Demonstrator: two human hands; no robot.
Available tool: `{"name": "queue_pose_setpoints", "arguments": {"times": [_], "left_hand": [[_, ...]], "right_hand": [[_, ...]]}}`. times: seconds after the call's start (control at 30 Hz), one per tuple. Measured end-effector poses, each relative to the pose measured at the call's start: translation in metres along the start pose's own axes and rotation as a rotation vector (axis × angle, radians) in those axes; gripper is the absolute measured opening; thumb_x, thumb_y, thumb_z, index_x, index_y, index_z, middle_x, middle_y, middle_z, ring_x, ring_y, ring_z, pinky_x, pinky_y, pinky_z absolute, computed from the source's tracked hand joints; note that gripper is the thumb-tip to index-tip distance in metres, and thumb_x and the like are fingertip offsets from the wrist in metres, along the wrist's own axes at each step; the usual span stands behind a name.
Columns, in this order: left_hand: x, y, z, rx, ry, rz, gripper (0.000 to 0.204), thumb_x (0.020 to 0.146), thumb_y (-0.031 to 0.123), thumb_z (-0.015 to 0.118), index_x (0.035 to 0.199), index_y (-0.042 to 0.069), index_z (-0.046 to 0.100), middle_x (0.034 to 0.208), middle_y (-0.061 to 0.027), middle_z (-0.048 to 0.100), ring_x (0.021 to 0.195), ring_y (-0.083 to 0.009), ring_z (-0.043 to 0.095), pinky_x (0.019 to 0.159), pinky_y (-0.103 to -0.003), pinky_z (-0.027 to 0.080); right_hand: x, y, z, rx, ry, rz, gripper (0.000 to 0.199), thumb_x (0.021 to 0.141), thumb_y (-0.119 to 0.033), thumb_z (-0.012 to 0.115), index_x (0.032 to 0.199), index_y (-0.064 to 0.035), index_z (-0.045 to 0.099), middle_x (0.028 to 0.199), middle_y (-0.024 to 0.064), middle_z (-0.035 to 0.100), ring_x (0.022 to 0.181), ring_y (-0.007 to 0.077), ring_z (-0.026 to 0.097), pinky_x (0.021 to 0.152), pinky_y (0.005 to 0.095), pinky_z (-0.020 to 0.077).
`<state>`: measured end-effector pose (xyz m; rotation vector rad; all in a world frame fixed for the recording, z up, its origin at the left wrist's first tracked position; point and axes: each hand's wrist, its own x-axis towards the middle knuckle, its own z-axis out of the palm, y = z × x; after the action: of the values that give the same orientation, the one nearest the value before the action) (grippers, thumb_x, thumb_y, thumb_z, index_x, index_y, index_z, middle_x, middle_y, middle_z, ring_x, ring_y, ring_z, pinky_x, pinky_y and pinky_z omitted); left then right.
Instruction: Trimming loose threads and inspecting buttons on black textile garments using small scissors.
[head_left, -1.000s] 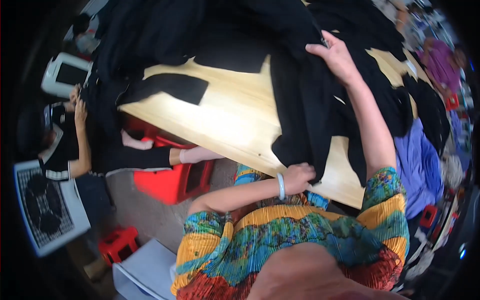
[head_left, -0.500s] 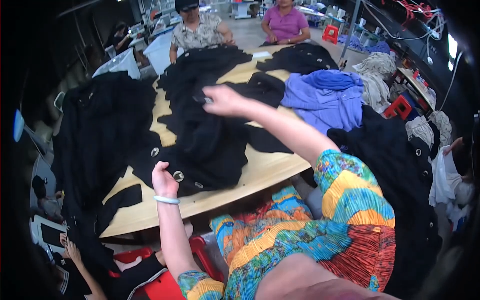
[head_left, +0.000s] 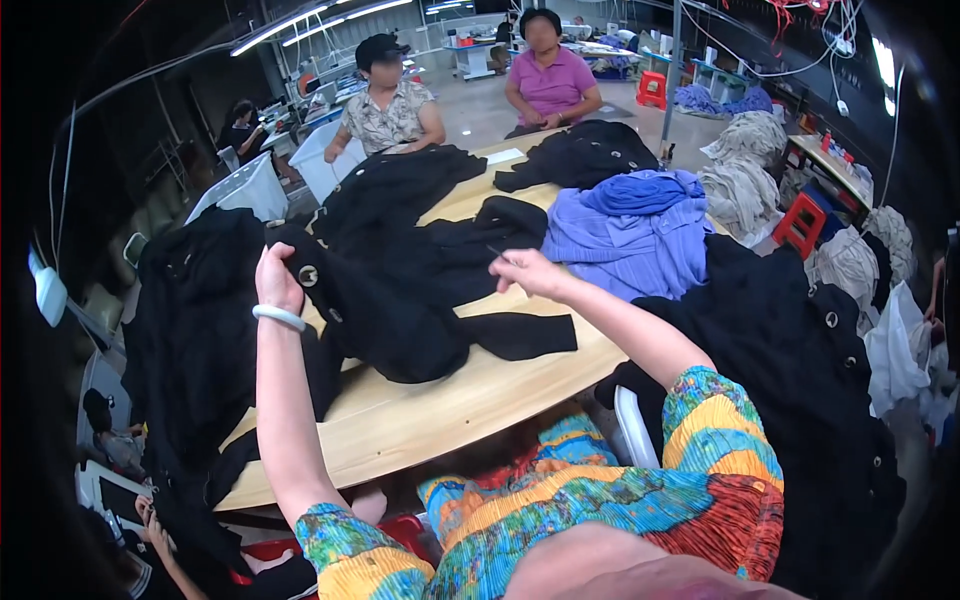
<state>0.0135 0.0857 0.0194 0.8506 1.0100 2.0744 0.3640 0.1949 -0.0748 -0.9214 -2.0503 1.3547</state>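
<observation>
My left hand, with a pale bangle on its wrist, is closed on the edge of a black garment. It lifts that edge off the table, and a large round button shows beside the fingers. The rest of the garment hangs and spreads to the right, with one sleeve lying flat on the wood. Over the middle of the table, apart from the cloth, my right hand is closed around a small dark tool. Only its thin tip shows, so its exact kind is unclear.
More black garments lie on the wooden table at left and far side. A purple-blue cloth pile sits right, beside black buttoned garments. Two people sit across the table; another person's hands are at lower left.
My left hand has moved up and left, raising the buttoned edge of the garment. My right hand has drawn back to the right and down, off the cloth, still holding the small dark tool.
</observation>
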Motion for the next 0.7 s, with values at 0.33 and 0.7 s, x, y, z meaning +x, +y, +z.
{"name": "queue_pose_setpoints", "arguments": {"times": [0.33, 0.7], "left_hand": [[-0.044, -0.211, -0.136, 0.617, 0.335, -0.502, 0.007, 0.056, -0.001, 0.049, 0.055, 0.004, 0.045, 0.061, -0.004, 0.042, 0.053, -0.0182, 0.043, 0.052, -0.029, 0.041], [-0.1, 0.011, -0.04, 0.249, 0.096, 0.061, 0.02, 0.082, 0.024, 0.054, 0.09, 0.005, 0.054, 0.068, -0.0003, 0.05, 0.054, -0.0068, 0.042, 0.048, -0.018, 0.034]], "right_hand": [[-0.066, -0.06, -0.029, 0.067, 0.172, -0.165, 0.026, 0.087, -0.028, 0.044, 0.088, -0.005, 0.056, 0.069, 0.0014, 0.058, 0.06, 0.0052, 0.049, 0.049, 0.0192, 0.0386], [-0.111, -0.165, -0.046, 0.245, 0.52, -0.658, 0.03, 0.091, -0.029, 0.04, 0.087, -0.0037, 0.055, 0.075, 0.0033, 0.055, 0.048, 0.0035, 0.04, 0.043, 0.0172, 0.0324]]}}
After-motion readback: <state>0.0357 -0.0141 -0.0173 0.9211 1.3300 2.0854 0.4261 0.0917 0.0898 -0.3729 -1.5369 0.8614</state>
